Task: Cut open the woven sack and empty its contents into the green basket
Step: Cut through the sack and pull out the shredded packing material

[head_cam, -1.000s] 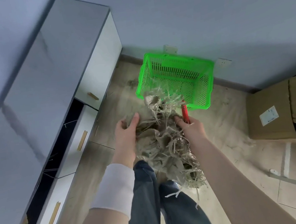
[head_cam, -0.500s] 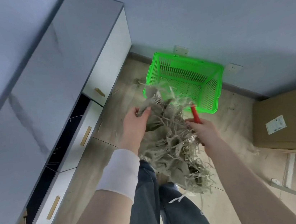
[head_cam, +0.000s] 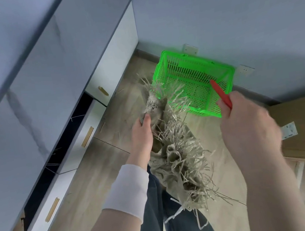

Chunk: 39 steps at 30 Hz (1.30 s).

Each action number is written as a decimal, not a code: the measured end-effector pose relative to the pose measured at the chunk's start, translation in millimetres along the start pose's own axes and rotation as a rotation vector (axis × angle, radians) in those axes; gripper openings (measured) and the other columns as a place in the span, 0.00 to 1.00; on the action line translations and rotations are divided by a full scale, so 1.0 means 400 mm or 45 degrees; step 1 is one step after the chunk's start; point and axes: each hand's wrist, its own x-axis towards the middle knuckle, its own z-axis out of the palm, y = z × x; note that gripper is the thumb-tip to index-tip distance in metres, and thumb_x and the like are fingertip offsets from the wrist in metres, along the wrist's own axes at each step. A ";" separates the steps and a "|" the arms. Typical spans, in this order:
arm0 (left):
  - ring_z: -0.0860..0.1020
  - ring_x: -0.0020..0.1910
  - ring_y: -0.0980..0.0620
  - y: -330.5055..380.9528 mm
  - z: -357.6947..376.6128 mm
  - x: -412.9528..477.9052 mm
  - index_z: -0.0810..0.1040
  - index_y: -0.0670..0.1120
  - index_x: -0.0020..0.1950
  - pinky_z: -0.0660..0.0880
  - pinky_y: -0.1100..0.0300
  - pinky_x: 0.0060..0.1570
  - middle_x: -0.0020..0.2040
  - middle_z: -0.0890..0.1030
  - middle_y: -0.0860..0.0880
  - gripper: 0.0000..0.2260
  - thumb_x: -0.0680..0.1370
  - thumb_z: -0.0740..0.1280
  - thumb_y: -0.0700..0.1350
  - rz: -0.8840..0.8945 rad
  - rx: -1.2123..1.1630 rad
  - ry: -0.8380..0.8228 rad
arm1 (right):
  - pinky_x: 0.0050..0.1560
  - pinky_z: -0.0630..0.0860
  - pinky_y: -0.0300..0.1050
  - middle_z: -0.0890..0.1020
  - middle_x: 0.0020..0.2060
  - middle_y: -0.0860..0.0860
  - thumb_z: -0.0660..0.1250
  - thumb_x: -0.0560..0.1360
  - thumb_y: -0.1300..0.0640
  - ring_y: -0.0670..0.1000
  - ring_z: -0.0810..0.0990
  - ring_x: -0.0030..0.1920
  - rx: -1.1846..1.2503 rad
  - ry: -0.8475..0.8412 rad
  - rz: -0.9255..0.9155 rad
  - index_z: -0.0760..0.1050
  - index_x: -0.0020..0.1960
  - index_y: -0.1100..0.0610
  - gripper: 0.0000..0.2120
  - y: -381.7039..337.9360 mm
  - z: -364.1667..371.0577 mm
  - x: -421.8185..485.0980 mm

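Right hand, clutching the slim red cutter, just left the frayed beige woven sack my left hand grips; cutting looks done.

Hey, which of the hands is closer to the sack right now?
Left. The left hand grips the sack near its top; the right hand is off to the sack's right, clear of it, holding a red tool.
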 end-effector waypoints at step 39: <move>0.77 0.50 0.52 0.084 0.018 0.067 0.76 0.48 0.55 0.69 0.62 0.49 0.49 0.79 0.52 0.16 0.72 0.69 0.56 0.164 0.494 0.107 | 0.42 0.73 0.49 0.76 0.31 0.50 0.66 0.73 0.48 0.51 0.74 0.36 1.021 -0.336 0.226 0.72 0.32 0.52 0.13 -0.040 0.368 0.160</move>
